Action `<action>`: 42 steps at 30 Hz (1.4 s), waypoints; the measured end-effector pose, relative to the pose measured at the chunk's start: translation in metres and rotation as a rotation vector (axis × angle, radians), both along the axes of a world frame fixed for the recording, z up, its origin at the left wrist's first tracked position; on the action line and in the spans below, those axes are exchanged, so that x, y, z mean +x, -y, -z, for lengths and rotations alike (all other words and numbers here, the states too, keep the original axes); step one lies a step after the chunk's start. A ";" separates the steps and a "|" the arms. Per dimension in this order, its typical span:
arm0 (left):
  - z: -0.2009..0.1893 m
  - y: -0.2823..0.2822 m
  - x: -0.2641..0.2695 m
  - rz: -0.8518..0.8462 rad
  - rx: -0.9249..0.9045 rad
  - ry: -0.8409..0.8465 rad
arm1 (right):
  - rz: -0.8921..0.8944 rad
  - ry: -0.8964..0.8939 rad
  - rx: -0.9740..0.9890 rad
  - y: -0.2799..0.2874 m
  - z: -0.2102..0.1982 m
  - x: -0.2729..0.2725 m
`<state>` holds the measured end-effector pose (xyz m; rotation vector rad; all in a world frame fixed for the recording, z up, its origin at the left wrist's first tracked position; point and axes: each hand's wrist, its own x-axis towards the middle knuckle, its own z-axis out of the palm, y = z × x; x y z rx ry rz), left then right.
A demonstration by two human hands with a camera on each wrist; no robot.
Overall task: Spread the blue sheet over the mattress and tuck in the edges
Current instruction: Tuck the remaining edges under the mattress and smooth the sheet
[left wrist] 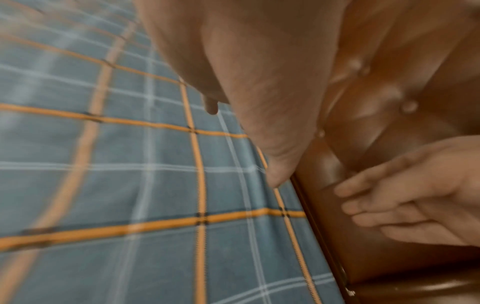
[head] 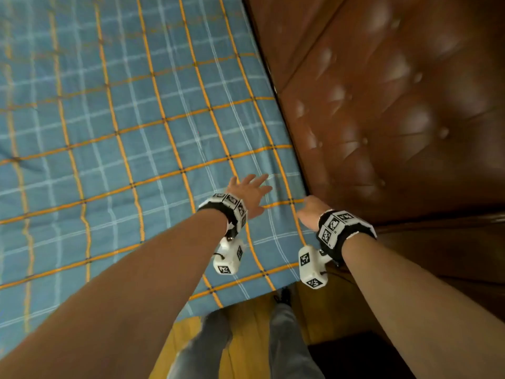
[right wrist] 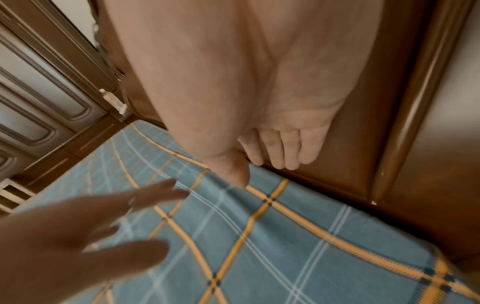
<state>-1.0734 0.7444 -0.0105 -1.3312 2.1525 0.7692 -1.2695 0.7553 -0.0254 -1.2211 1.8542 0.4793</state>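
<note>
The blue sheet (head: 123,132), checked with orange and white lines, lies flat over the mattress up to the brown headboard (head: 396,105). My left hand (head: 250,191) hovers or rests just over the sheet near its right edge, fingers spread and holding nothing. My right hand (head: 310,209) is at the sheet's edge where it meets the headboard. In the right wrist view its straight fingers (right wrist: 281,152) point down into the seam between sheet (right wrist: 285,246) and headboard, thumb on the cloth. The left wrist view shows the right hand (left wrist: 405,197) flat against the leather beside the sheet (left wrist: 130,185).
The tufted leather headboard runs along the right side of the bed. A yellow wooden floor (head: 246,337) and my grey-trousered legs (head: 287,348) are below the sheet's near edge. A dark object (head: 369,356) sits at bottom right. Panelled cabinet doors (right wrist: 39,92) stand beyond the bed.
</note>
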 end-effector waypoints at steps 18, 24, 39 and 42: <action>-0.320 -0.224 0.346 -0.954 -0.204 -0.032 | -0.425 0.477 -0.332 -0.062 -0.284 0.350; -0.347 -0.312 0.394 -1.187 -0.285 -0.004 | -0.586 0.580 -0.328 -0.092 -0.303 0.419; -0.346 -0.466 0.589 -1.334 -0.453 -0.054 | -0.861 0.485 -0.353 -0.218 -0.311 0.641; -0.334 -0.481 0.655 -1.269 -0.461 -0.069 | -0.805 0.453 -0.369 -0.247 -0.305 0.686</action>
